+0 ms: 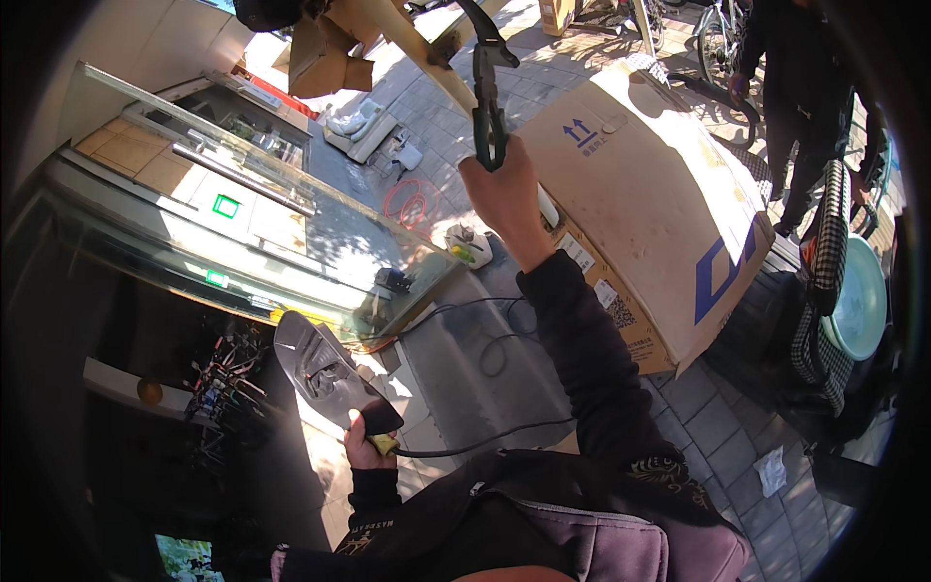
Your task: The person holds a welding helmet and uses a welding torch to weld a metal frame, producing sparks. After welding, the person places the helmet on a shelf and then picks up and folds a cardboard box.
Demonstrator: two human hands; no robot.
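Note:
My right hand (504, 189) is raised in front of me, closed round the handles of dark pliers (488, 102). The jaws point up and meet a dark curved strip (475, 17); whether they grip it I cannot tell. A tan beam with dark scorched-looking patches (422, 58) runs just left of the pliers. Lower down on the left, my left hand (364, 446) holds a dark grey hand-held welding shield (325, 373), tilted. By the same fingers is a yellow cable-end handle (383, 444), from which a black cable (485, 448) runs right.
A big cardboard box (630, 165) stands right of my right arm. A glass-panelled frame (262, 204) spans the left. Red hose (412, 204) lies coiled beyond. At the right are a person (800, 87), a pale green basin (858, 301) and bicycles (718, 48).

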